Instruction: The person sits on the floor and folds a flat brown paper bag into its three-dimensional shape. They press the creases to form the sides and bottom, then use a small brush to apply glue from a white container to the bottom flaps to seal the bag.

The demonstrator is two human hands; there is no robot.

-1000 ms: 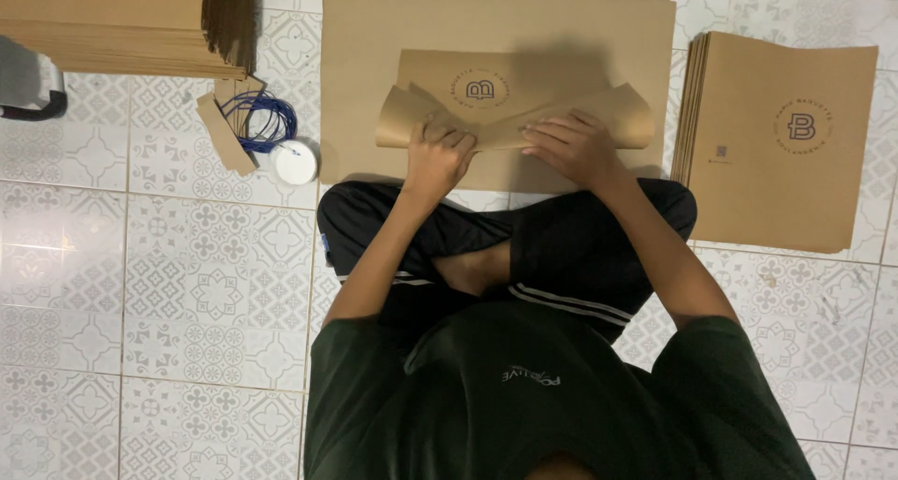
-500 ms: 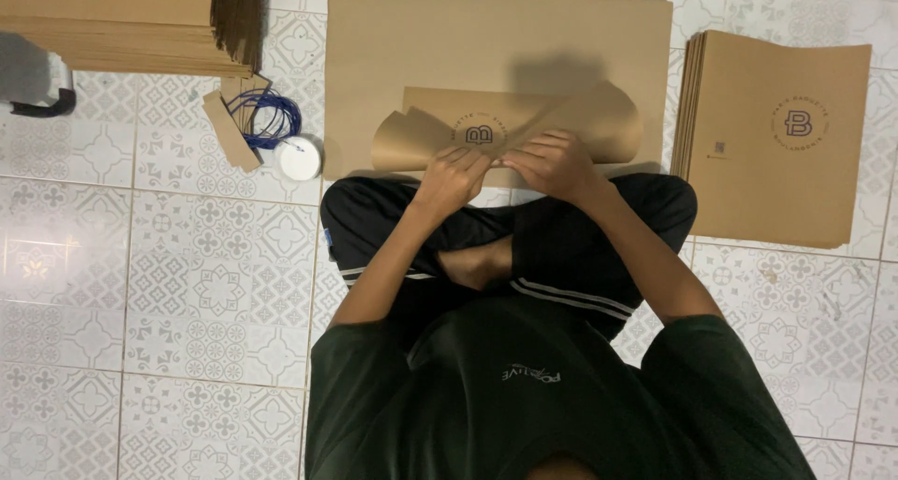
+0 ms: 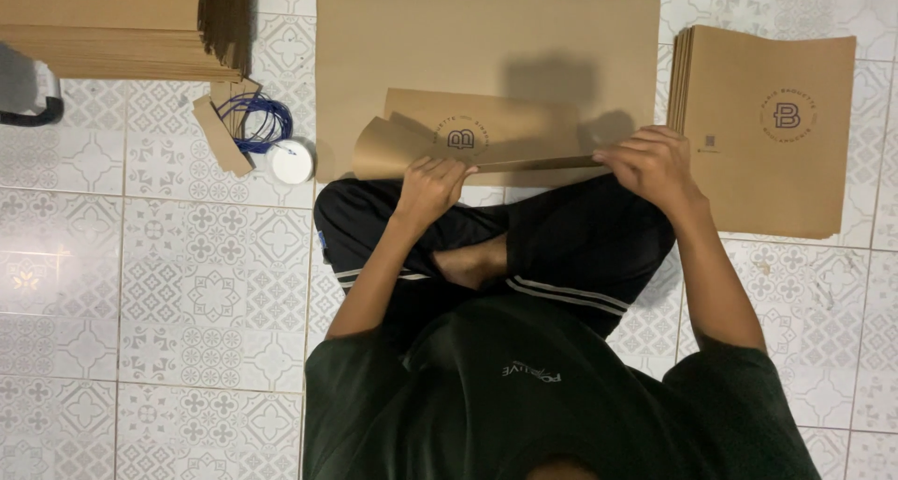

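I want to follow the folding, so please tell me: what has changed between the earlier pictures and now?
The left hand and right hand, close together over the brown paper sheet before, have slid apart along its folded edge, the right one much further outward. The side flaps now lie folded in. The large cardboard sheet, the stack of bags and the blue cord stayed put.

Patterned grey-white floor tiles (image 3: pixel 150 283)

Stack of brown paper bags (image 3: pixel 781 129) at right, taller stack of flat brown sheets (image 3: pixel 112 21) top left, blue cord coil (image 3: pixel 257 122), white round lid (image 3: pixel 291 161), patterned tile floor (image 3: pixel 140 302).
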